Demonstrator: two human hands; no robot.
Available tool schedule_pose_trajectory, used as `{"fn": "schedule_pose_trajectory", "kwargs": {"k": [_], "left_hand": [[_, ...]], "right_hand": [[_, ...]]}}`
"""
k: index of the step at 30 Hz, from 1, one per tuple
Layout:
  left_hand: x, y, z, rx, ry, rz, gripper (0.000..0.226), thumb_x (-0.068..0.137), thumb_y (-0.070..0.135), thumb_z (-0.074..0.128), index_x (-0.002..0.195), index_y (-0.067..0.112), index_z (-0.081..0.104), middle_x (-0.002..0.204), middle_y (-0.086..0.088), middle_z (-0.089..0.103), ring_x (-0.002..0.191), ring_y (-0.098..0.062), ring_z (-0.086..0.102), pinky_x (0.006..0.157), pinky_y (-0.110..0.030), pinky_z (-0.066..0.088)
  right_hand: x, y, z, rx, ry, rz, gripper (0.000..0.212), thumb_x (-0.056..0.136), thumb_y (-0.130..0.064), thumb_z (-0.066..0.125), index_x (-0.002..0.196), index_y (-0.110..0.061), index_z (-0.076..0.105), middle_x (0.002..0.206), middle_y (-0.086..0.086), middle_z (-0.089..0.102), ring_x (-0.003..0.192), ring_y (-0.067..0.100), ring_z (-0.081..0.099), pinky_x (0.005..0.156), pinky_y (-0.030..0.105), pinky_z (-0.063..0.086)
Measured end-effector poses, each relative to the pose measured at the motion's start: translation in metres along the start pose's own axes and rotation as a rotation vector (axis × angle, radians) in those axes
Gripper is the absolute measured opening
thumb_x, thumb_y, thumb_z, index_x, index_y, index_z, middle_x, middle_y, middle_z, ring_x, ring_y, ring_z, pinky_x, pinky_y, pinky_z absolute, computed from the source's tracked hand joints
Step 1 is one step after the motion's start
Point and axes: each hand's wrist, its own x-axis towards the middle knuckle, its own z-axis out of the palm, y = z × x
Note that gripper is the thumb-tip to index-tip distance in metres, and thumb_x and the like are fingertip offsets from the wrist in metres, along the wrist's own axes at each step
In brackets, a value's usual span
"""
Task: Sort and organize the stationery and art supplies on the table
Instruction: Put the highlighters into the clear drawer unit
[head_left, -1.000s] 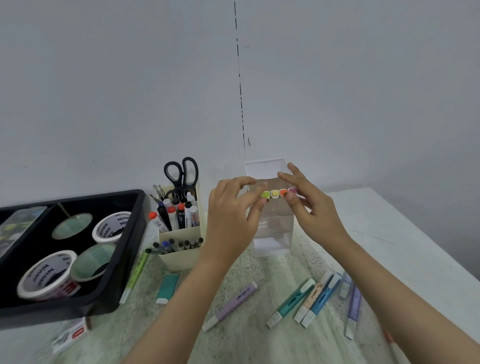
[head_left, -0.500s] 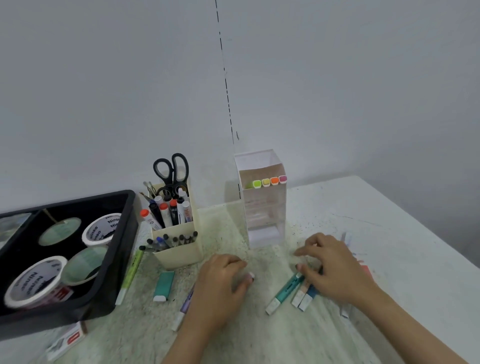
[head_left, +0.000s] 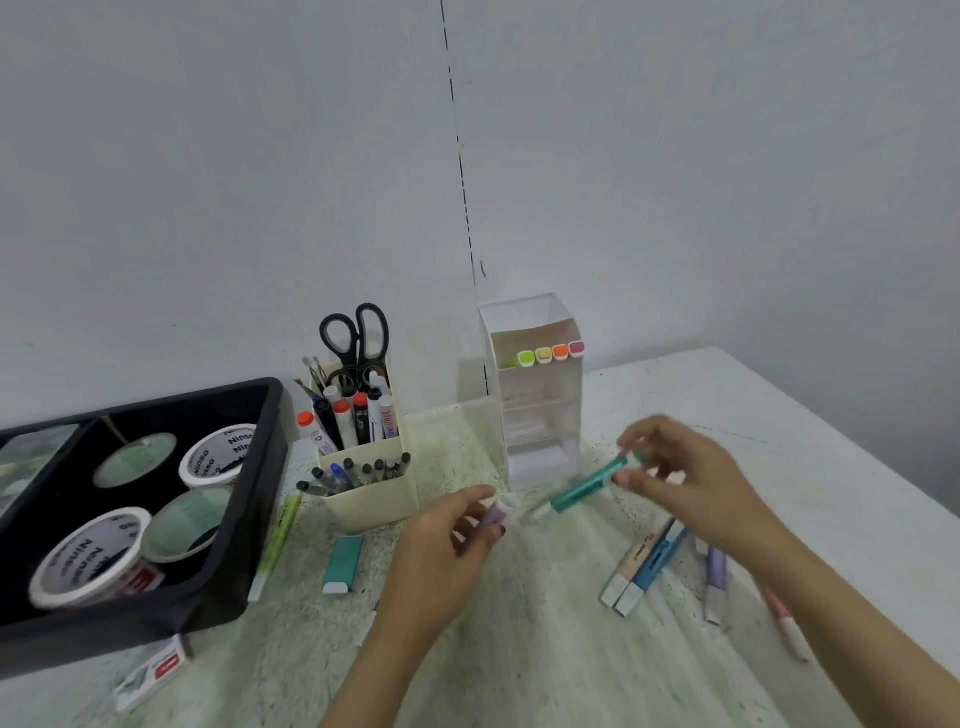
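Teal highlighter (head_left: 587, 486): now lifted off table (head_left: 519, 654), pinched by right hand (head_left: 691, 488); lilac highlighter (head_left: 496, 514) likewise raised, left hand (head_left: 441, 551) curled round it

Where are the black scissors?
In the head view, the scissors stand handles-up in the back of the cream pen holder, left of centre, between the black tray and the clear organizer.

Left hand (head_left: 447, 540) low, fingers (head_left: 470, 501) curled round purple highlighter (head_left: 496, 514); right hand (head_left: 691, 488) higher, fingers (head_left: 641, 480) pinching teal highlighter (head_left: 587, 486)
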Motion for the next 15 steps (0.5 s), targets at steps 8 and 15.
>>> {"fn": "schedule_pose_trajectory", "kwargs": {"k": [8, 15], "left_hand": [[0.016, 0.035, -0.013, -0.113, 0.172, 0.171, 0.037, 0.079, 0.012, 0.074, 0.094, 0.045, 0.063, 0.089, 0.021, 0.069, 0.082, 0.001, 0.064, 0.071, -0.015, 0.05], [0.027, 0.054, -0.014, -0.103, 0.294, 0.293, 0.039, 0.087, 0.018, 0.062, 0.11, 0.049, 0.054, 0.082, 0.012, 0.066, 0.072, -0.006, 0.059, 0.057, -0.016, 0.047]], "right_hand": [[0.02, -0.053, -0.007, -0.022, 0.443, -0.425, 0.022, 0.08, -0.009, 0.073, 0.096, -0.018, 0.062, 0.09, -0.019, 0.065, 0.087, -0.001, 0.06, 0.077, 0.01, 0.042], [0.044, -0.022, 0.009, -0.518, 0.335, -0.672, 0.014, 0.078, -0.008, 0.075, 0.09, -0.009, 0.067, 0.081, -0.001, 0.066, 0.075, 0.016, 0.054, 0.068, 0.032, 0.045]]}}
